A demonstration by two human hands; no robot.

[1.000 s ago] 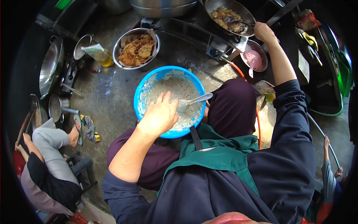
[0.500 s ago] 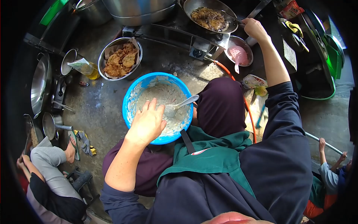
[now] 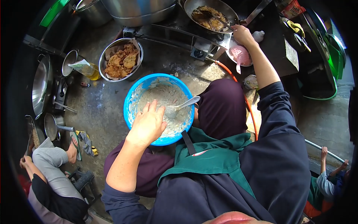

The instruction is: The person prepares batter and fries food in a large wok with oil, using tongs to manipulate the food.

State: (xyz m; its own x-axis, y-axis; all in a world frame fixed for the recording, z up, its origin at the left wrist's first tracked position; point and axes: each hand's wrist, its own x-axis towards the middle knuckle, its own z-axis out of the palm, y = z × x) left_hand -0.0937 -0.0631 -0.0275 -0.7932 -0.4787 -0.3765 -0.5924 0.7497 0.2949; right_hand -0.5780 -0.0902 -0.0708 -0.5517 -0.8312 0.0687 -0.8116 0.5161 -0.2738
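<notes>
My right hand (image 3: 243,35) is closed round the handle of a dark spatula (image 3: 221,21). The spatula's blade dips into bubbling oil and browned frying pieces in a metal frying pan (image 3: 236,18) on the stove. My left hand (image 3: 147,123) has its fingers apart and hangs over the near left side of a blue basin (image 3: 127,98). Thick pale batter (image 3: 164,91) coats the basin's inside. A grey spoon (image 3: 191,101) rests in the batter, its handle leaning over the right rim.
Golden fritters (image 3: 126,61) fill a paper-lined metal bowl (image 3: 140,66). A pink slotted ladle (image 3: 239,56) lies in another bowl near the orange gas hose (image 3: 250,108). An oil pouch (image 3: 89,70) stands at left. One person (image 3: 56,168) sits lower left; another (image 3: 328,183) holds a pole at right.
My right hand has moved left toward the pan, and the spatula's blade has swung to the pan's left side. My left hand stays over the basin.
</notes>
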